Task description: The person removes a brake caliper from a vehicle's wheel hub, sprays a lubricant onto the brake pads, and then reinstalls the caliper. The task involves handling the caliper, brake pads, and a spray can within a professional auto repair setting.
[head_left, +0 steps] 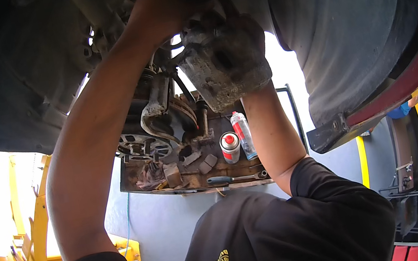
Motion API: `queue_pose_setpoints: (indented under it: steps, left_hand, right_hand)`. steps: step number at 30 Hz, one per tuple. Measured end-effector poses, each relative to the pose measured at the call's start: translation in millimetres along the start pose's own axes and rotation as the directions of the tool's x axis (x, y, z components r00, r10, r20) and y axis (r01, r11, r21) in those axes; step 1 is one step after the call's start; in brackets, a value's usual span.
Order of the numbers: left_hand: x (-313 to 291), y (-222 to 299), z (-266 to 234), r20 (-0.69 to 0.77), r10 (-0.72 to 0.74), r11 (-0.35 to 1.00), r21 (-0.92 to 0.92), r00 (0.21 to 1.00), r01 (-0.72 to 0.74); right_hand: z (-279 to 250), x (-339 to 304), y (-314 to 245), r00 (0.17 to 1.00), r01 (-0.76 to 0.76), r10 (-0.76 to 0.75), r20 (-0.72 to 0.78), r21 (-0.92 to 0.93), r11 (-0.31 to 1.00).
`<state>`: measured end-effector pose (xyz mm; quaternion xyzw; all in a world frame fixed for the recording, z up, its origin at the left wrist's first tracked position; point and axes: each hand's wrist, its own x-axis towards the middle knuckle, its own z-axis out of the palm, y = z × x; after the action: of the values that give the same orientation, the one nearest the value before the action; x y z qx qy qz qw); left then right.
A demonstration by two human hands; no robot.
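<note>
A worn, grey brake caliper [225, 66] hangs high in the wheel well. My right hand [244, 26] grips it from behind, with one finger pointing up past its top edge and the palm mostly hidden by the metal. To the left of it, my left hand [170, 3] is raised into the shadow with its fingers curled in; what they hold, if anything, is too dark to make out. Below the caliper runs a suspension arm [157, 103] with a curved hose or pipe beside it.
Under my arms stands a tray [197, 188] bearing two spray cans [230, 148], a ratchet wrench [234, 178], several small blocks [173, 175] and a rag [150, 175]. The fender edge [408, 84] curves at right. Yellow lift parts [41, 227] stand left; another person's arm [411, 102] shows far right.
</note>
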<state>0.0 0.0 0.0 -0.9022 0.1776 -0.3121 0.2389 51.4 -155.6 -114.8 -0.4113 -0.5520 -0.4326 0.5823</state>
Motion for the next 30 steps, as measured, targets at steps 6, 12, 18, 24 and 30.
queue_pose_setpoints:
  steps: [6, 12, 18, 24, 30]
  left_hand:
    - [13, 22, -5, -0.252, -0.032, 0.998, 0.036, 0.967, 0.043]
    - [8, 27, -25, -0.31, 0.021, 0.992, -0.115, 0.951, -0.059]
    - [5, 30, -23, -0.254, -0.272, 0.948, -0.239, 0.928, 0.212]
    - [20, 20, -18, -0.168, -0.271, 0.963, -0.056, 0.948, 0.265]
    - [20, -39, -12, -0.172, 0.029, 0.997, 0.071, 0.985, -0.017]
  right_hand:
    - [-16, 18, 25, 0.97, 0.22, -0.239, 0.051, 0.247, 0.944]
    - [-6, 1, -19, 0.75, -0.435, 0.585, 0.309, 0.897, 0.083]
    - [2, 6, 2, 0.647, -0.619, 0.625, 0.437, 0.779, 0.096]
    - [-4, 6, -3, 0.615, -0.588, 0.647, 0.45, 0.809, -0.005]
    - [-15, 6, -11, 0.616, -0.544, 0.629, 0.474, 0.834, -0.096]
